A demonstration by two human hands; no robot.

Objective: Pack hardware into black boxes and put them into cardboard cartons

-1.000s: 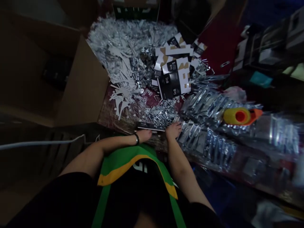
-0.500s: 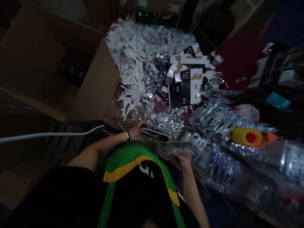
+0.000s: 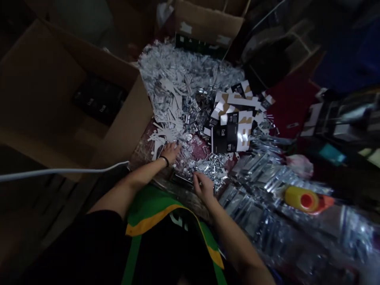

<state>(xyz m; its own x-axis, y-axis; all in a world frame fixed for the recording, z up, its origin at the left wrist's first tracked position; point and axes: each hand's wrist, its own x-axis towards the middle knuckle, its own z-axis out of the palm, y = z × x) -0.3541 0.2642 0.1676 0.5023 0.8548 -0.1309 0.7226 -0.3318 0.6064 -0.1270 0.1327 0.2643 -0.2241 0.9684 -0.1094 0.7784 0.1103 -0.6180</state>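
Note:
My left hand, with a dark band on the wrist, lies with fingers stretched forward at the edge of flat white cut-outs and small clear pieces. My right hand is at the near edge of a pile of small shiny metal parts. Its fingers are curled together; whatever they hold, if anything, is too small to make out. Beyond the pile lie printed black-and-white flat cartons. A heap of clear plastic packets spreads across the back of the table.
On the left stands a large open cardboard box with black packs inside. Filled clear bags lie in rows on the right, with a yellow bottle with a red cap on them. Another carton stands at the back.
My right hand has left the flat bundle near the table's front edge and moved left and forward to the metal parts. My left hand has reached forward to the white pieces. The view has shifted.

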